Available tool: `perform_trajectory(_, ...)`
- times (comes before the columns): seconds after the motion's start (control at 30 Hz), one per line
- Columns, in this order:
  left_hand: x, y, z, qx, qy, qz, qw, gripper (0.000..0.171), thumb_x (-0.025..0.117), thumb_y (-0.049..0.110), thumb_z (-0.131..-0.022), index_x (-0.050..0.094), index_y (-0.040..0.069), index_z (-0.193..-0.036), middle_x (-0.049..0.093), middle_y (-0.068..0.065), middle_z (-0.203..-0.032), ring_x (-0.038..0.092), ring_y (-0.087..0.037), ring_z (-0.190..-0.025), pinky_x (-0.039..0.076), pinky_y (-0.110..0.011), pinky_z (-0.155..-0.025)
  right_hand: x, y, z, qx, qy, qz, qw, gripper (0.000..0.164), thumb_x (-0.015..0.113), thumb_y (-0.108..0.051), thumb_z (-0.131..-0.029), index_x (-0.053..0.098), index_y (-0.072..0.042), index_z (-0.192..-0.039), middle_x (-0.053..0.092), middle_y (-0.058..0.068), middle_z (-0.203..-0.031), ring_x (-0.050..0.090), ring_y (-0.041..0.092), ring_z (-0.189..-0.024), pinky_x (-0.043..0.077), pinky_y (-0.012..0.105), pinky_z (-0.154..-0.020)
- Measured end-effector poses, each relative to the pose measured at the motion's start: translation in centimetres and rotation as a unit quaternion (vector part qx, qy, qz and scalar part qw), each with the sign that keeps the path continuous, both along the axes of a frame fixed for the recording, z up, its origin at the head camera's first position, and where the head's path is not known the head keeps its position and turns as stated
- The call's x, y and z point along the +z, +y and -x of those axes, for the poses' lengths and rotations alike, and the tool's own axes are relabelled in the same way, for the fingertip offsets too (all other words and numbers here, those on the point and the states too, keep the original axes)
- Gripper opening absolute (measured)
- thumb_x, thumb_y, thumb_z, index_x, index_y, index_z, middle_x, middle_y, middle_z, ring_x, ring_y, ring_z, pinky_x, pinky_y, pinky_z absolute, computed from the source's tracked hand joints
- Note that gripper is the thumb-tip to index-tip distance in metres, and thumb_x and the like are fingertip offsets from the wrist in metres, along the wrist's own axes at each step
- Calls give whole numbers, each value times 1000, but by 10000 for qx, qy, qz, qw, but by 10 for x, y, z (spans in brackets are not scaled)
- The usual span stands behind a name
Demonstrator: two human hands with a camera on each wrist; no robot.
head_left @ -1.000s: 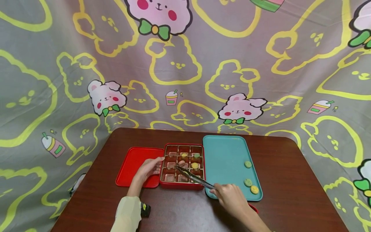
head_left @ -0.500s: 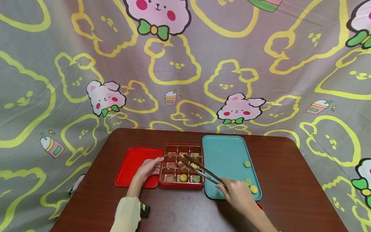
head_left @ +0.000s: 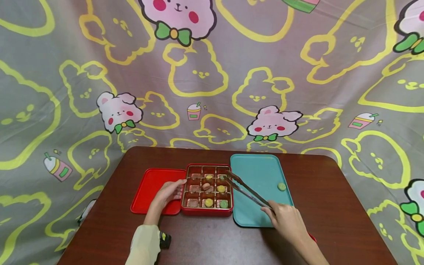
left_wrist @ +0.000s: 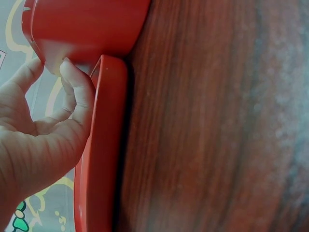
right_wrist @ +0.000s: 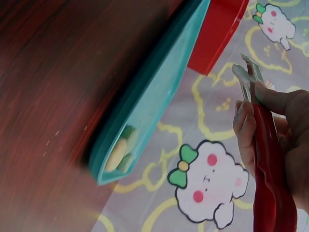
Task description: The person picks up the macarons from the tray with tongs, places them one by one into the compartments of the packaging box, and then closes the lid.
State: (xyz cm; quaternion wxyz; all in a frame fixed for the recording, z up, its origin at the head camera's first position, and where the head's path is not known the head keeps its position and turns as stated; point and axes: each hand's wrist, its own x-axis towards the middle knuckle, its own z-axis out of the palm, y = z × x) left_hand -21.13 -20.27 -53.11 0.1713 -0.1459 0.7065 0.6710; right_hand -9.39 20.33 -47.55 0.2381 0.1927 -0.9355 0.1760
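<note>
My left hand (head_left: 169,193) rests against the left side of a red compartment box (head_left: 207,212); in the left wrist view its fingertips touch the box wall (left_wrist: 87,29). Yellow, green and brown round cookies sit in the middle and right columns, including a brown cookie (head_left: 206,186) in the centre cell. In my right hand (head_left: 287,222) I grip metal tongs (head_left: 250,189) by their red handle (right_wrist: 271,169). The tongs' tips stand apart over the box's right edge, near a green cookie in the back right cell, with nothing between them.
A teal tray (head_left: 255,165) lies right of the box, with a green cookie (head_left: 281,186) near its right rim. My right hand hides more cookies there; a yellow cookie (right_wrist: 116,155) shows in the right wrist view. A red lid (head_left: 152,187) lies left of the box.
The tongs' tips were close together at the centre cell, then spread apart and rose off the brown cookie. My right hand has moved right with them. My left hand has stayed put.
</note>
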Motion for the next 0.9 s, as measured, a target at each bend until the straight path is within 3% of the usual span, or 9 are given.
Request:
perform_trajectory(0.5, 1, -2, 0, -5, -23, -70, 10000, 32, 69, 34, -97, 69, 6, -82, 63, -2, -74, 58, -12, -64, 53, -23, -62, -2, 38, -5, -529, 79, -67, 9985, 40, 87, -18, -79, 48, -19, -70, 24, -15, -55, 25, 4, -48, 24, 25, -43)
perform_trajectory(0.67, 2, -2, 0, 0, -17, 11, 10000, 32, 70, 35, -97, 70, 6, -84, 64, -3, -75, 59, -13, -65, 54, -24, -64, -5, 52, -8, -676, 74, -33, 9977, 41, 84, -24, -84, 46, -20, -69, 25, -14, -56, 28, 6, -48, 25, 27, -43)
perform_trajectory(0.9, 2, -1, -1, -66, 22, -16, 10000, 33, 69, 35, -97, 70, 6, -83, 65, -2, -74, 59, -13, -65, 54, -24, -63, -4, 66, -11, -980, -275, -49, 9948, 30, 87, -15, -80, 58, -13, -75, 29, -11, -55, 32, 12, -49, 28, 32, -44)
